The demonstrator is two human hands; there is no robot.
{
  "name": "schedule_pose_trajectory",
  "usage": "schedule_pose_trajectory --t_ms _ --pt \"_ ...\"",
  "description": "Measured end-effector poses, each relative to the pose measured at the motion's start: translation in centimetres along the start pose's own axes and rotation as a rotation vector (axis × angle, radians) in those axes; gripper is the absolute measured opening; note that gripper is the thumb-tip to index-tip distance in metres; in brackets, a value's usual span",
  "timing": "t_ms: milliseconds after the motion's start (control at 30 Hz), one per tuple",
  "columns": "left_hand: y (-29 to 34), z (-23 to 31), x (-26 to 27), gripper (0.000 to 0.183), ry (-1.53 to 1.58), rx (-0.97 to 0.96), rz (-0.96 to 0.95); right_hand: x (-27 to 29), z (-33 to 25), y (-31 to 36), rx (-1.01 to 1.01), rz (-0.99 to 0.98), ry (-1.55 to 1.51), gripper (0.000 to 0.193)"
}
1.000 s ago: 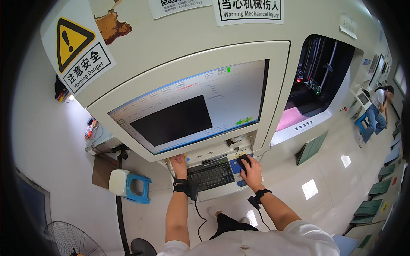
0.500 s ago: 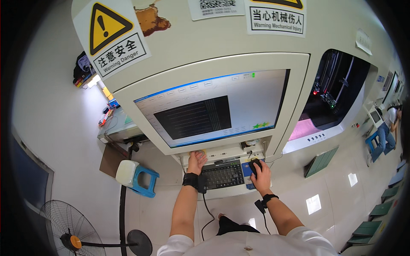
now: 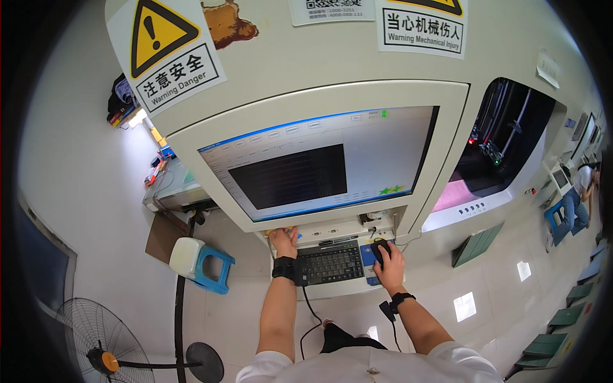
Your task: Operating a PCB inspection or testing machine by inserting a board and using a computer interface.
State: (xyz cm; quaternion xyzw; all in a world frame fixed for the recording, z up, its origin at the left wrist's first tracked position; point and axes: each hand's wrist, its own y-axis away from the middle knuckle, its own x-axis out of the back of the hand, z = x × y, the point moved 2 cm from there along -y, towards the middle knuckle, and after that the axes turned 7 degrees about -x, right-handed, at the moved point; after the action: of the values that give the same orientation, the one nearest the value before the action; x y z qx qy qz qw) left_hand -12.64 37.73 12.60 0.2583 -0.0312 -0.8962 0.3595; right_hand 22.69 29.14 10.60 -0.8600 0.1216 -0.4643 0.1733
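My right hand (image 3: 390, 270) lies over a black computer mouse (image 3: 381, 252), fingers closed round it. The mouse rests on a blue pad (image 3: 368, 255) beside a black keyboard (image 3: 332, 264). At the left end of the ledge under the screen, my left hand (image 3: 283, 243) has its fingers bent together against the panel. A bit of yellow shows at its fingertips and a small blue spot beside them; what the fingers grip is hidden. Above both hands, a monitor (image 3: 383, 153) set in a cream machine housing shows a window with a dark panel.
A machine opening (image 3: 501, 140) with dark insides and red lights is at the right. On the left stand a blue-and-white stool (image 3: 207, 262) and a floor fan (image 3: 105, 348). Green boards (image 3: 477, 246) stand on the tiled floor. A seated person (image 3: 575, 201) is far right.
My left hand has shifted a little left along the ledge, and a blue spot now shows beside it. Light lines in the screen's dark panel have faded. My right hand stays on the mouse.
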Motion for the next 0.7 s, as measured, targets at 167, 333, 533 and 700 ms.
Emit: schedule_pose_trajectory --t_ms 167,333,533,700 --pt "1.1 -0.4 -1.1 0.023 -0.079 0.023 -0.003 -0.1 0.7 0.1 -0.015 -0.012 -0.002 0.059" --pt "0.7 0.1 0.6 0.025 -0.211 0.059 -0.089 -0.1 0.5 0.2 -0.005 0.009 -0.024 0.058" --pt "3.1 1.5 0.3 0.030 -0.254 0.118 -0.016 0.0 0.1 0.3 0.008 0.023 0.013 0.058" --pt "5.5 1.9 3.7 0.031 -0.189 0.043 -0.094 0.1 0.4 0.2 0.004 -0.028 -0.010 0.055"
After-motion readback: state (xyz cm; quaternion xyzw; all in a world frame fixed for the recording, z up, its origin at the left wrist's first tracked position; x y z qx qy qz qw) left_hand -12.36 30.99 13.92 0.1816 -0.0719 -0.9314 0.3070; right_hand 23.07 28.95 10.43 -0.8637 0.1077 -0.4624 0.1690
